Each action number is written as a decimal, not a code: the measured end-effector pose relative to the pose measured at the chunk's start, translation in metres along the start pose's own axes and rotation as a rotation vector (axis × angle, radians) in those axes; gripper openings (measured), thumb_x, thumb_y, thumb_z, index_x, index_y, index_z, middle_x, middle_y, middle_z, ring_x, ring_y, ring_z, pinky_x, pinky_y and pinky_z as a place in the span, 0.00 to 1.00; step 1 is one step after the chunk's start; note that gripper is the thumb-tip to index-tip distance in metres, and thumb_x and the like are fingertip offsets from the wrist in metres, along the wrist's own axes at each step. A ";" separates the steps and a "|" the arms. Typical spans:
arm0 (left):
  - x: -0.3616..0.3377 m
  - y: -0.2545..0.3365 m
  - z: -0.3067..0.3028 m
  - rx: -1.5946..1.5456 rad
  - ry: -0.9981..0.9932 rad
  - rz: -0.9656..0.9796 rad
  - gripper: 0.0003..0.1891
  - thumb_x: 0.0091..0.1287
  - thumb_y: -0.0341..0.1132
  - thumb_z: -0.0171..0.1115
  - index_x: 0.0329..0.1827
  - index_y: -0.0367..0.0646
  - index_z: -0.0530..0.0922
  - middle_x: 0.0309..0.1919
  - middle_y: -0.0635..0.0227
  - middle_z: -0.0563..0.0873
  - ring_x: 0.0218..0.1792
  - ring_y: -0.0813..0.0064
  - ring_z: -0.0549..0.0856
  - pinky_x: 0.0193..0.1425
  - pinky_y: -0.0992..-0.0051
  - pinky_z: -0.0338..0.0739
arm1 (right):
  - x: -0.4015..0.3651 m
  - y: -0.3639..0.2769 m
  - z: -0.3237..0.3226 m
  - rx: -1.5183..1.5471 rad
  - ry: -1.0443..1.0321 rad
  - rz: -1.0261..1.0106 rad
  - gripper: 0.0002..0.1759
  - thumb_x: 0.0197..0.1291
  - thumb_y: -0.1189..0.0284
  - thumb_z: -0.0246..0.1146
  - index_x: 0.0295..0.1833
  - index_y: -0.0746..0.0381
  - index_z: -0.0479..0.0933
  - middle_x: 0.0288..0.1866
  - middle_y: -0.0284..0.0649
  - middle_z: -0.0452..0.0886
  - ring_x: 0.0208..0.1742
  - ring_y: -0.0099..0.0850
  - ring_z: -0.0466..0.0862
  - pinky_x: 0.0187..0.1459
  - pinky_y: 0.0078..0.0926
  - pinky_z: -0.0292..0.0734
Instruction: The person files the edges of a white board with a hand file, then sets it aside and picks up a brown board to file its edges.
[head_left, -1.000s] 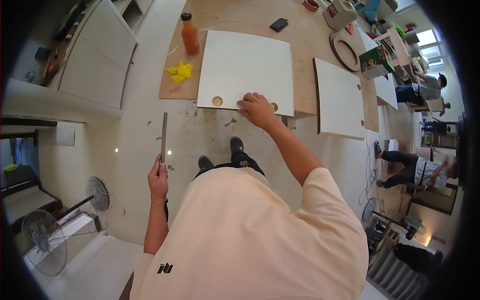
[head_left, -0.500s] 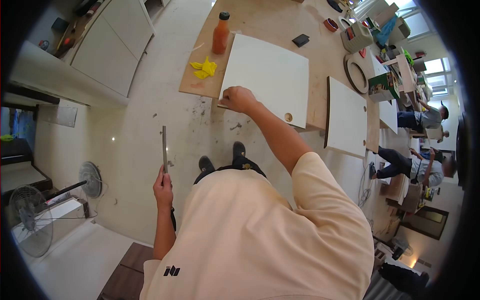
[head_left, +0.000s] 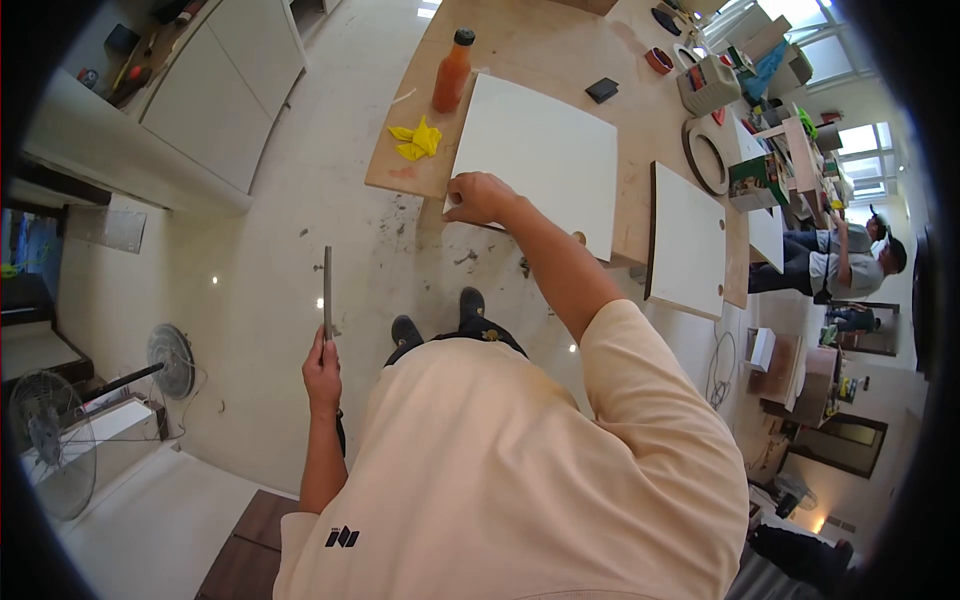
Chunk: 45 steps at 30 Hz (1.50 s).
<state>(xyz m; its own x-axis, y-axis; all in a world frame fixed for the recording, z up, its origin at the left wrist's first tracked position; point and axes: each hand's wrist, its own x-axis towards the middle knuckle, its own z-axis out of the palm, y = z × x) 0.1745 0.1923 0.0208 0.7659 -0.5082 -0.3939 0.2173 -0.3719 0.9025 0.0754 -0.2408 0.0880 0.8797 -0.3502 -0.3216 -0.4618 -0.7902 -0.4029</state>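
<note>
My left hand (head_left: 322, 375) is closed around the lower end of a long, thin grey strip (head_left: 327, 290), held upright out over the floor to the left. At the near left corner of a white panel (head_left: 545, 145), my right hand (head_left: 482, 198) has its fingers curled over the edge. That panel lies flat on the wooden table, with a round hole (head_left: 579, 239) near its right corner, partly covered by my forearm. A yellow crumpled cloth (head_left: 416, 138) and a bottle of orange liquid (head_left: 453, 75) are just beyond my right hand.
A second white panel (head_left: 687, 235) with a dark edge lies to the right on the wooden table (head_left: 640, 50). Further back are a black flat item (head_left: 602, 90), a jug (head_left: 708, 85) and a ring (head_left: 706, 157). Co-workers (head_left: 850, 265) stand at far right; fans (head_left: 172, 360) stand left.
My right hand stays at the panel's corner, its fingers shifted slightly along the edge. The strip in my left hand is nearly still. The view has turned a little, and the co-workers have moved.
</note>
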 end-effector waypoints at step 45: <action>0.011 0.015 0.037 0.035 -0.211 -0.002 0.23 0.78 0.39 0.58 0.73 0.42 0.74 0.58 0.54 0.87 0.53 0.73 0.84 0.62 0.75 0.74 | -0.071 -0.026 0.071 -0.170 0.487 0.237 0.27 0.58 0.44 0.71 0.25 0.58 0.81 0.27 0.36 0.83 0.41 0.39 0.82 0.51 0.40 0.71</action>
<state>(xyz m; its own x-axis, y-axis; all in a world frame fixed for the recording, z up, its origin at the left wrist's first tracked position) 0.1633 0.1527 0.0233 0.6213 -0.6574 -0.4263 0.1947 -0.3975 0.8967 0.0170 -0.1599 0.0609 0.7237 -0.6873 0.0624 -0.6635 -0.7178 -0.2109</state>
